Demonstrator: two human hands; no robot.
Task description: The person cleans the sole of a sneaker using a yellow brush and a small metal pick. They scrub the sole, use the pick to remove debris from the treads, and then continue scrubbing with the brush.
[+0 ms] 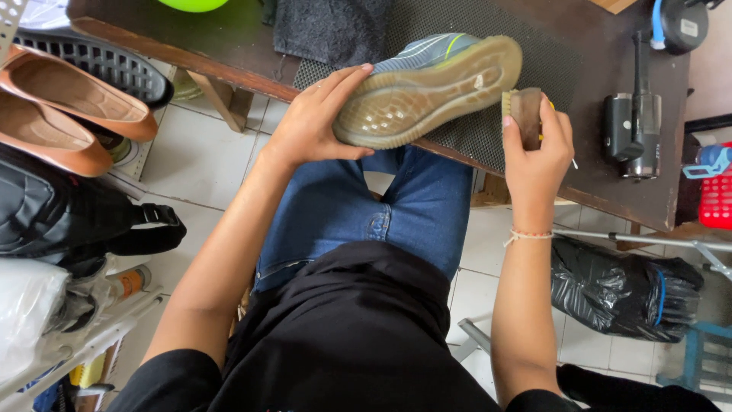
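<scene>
My left hand point(313, 122) grips a grey-blue sneaker point(427, 88) by its heel end, holding it on its side so the translucent tan sole faces me. My right hand point(537, 156) is closed around a small wooden brush point(526, 114), held upright just right of the sneaker's toe, almost touching the sole. The shoe hovers over the front edge of a dark wooden table point(587, 183) covered by a black mesh mat point(473, 137). My lap in blue jeans lies below.
Brown flat shoes point(69, 99) and a black perforated shoe point(99, 65) sit on a rack at left, above a black bag point(46, 214). A black handheld device point(633, 130) rests on the table at right. A black plastic bag point(618, 294) lies on the tiled floor.
</scene>
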